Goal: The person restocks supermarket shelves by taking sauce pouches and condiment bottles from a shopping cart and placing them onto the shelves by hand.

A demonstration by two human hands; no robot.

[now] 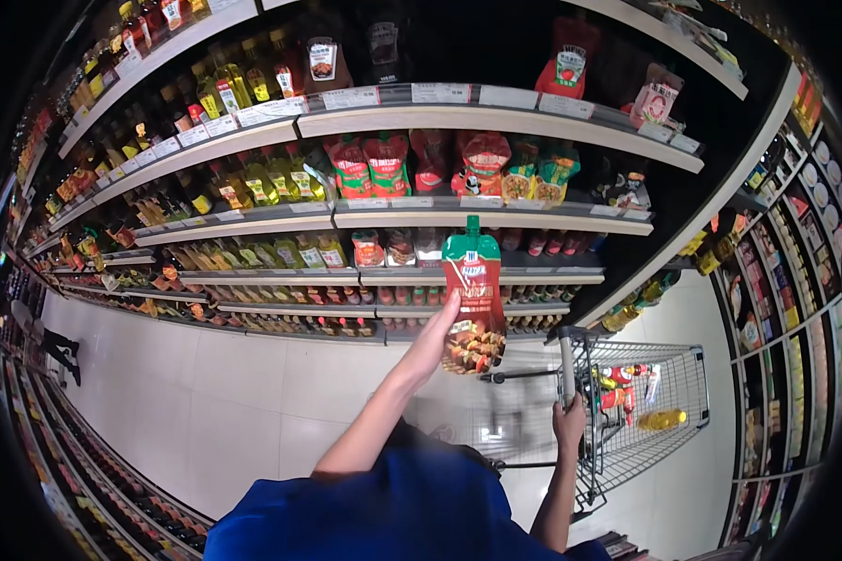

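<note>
My left hand (pixel 432 338) holds up a sauce pouch (pixel 474 297) with a green cap, a green and red top and food pictured on its lower part. The pouch is upright in front of the shelves. My right hand (pixel 569 421) is wrapped round the handle (pixel 567 369) of a wire shopping cart (pixel 660 360). In the cart lie a bottle of yellow oil (pixel 662 420) and several red packets (pixel 617 397).
Shelves (pixel 496 122) with bottles and pouches curve across the front, and red pouches (pixel 386 164) stand on a middle shelf. More shelving (pixel 786 318) rises at the right. Another person's dark legs (pixel 61 351) show at the far left on the pale floor (pixel 225 383).
</note>
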